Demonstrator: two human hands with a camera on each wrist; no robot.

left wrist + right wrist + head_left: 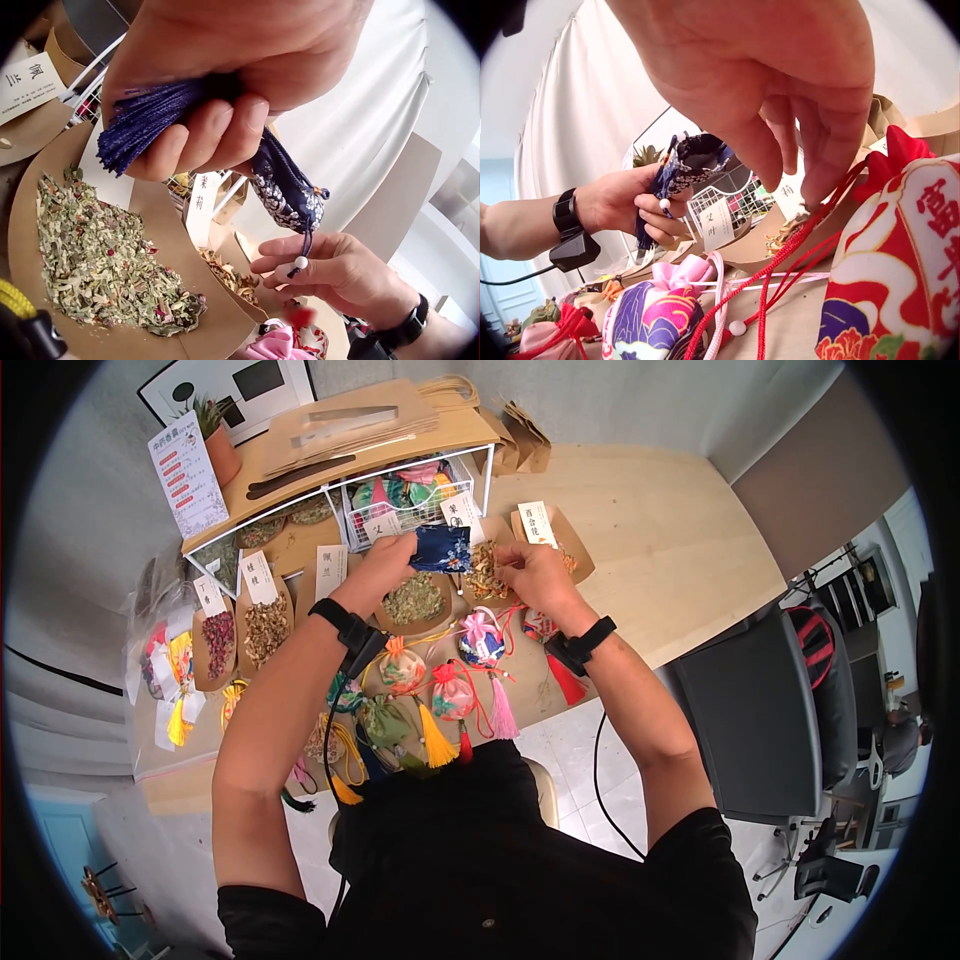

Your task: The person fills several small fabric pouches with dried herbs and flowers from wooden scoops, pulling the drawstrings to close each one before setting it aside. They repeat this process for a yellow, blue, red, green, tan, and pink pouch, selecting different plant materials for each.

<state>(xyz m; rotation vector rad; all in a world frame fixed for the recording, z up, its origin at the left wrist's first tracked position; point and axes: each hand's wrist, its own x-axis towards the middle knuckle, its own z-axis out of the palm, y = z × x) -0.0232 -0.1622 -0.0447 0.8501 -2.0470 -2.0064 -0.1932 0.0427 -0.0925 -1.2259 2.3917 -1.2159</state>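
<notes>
A dark blue floral pouch (pixel 441 550) (pixel 283 193) (pixel 690 161) is gripped in the left hand (pixel 388 565) (pixel 217 97) (pixel 634 202), its mouth spread open in the right wrist view. From the left hand's curled fingers a dark blue tassel (pixel 150 124) sticks out. The right hand (pixel 540 578) (pixel 349 277) (pixel 780 82) reaches down over the paper tray of dried yellowish-brown herbs (pixel 485 572) (pixel 229 274), fingers bent loosely and apart, nothing visible between them. Its fingertips are close to the herbs; contact cannot be told. A white bead (pixel 301 262) hangs on the pouch's cord.
Other paper trays hold green herbs (pixel 413 600), brown pieces (pixel 267 632) and red buds (pixel 218 640). Several tasselled sachets (pixel 452 695) lie along the near edge. Behind the trays stands a wooden shelf (pixel 370 435) with a wire basket (pixel 405 500); a black chair (pixel 745 710) is at the right.
</notes>
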